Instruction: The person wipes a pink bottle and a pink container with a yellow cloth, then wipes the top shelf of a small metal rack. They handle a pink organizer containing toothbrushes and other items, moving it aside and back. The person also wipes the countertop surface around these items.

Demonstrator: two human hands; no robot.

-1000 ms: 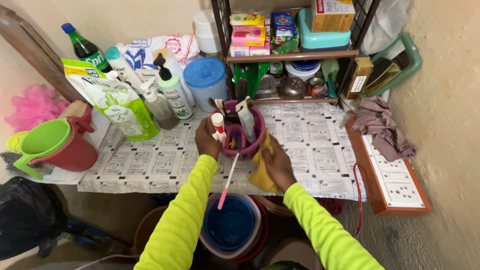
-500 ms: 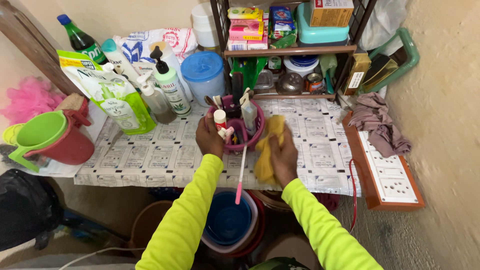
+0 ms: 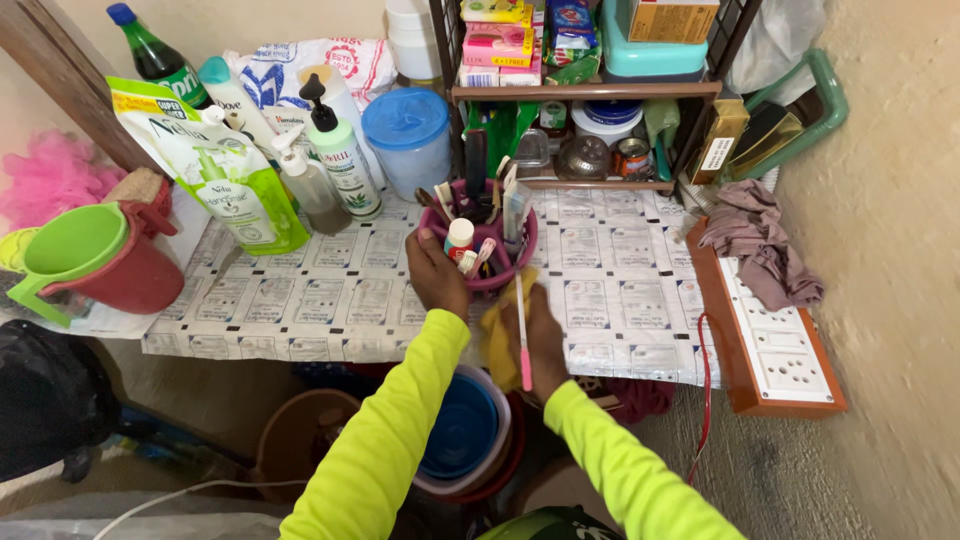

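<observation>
My left hand (image 3: 437,273) grips the near side of a magenta holder cup (image 3: 487,272) that stands on the paper-covered shelf (image 3: 330,300). The cup holds tubes, a small white-capped bottle (image 3: 459,236) and several brushes. A white and pink toothbrush (image 3: 521,335) hangs out of the cup's front, over the shelf edge. My right hand (image 3: 540,340) is closed on a yellow cloth (image 3: 497,335) and presses it on the shelf just in front of the cup, partly under the toothbrush.
Bottles, a green refill pouch (image 3: 225,180) and a blue-lidded tub (image 3: 408,140) stand at the back left. A red mug with a green jug (image 3: 95,262) sits far left. A rack (image 3: 590,90) of boxes stands behind; a switch board (image 3: 775,335) lies right. Buckets (image 3: 460,430) stand below.
The cup has shifted slightly right and away. My right hand with the yellow cloth has pulled back from beside the cup to the shelf's front edge. The toothbrush swung right.
</observation>
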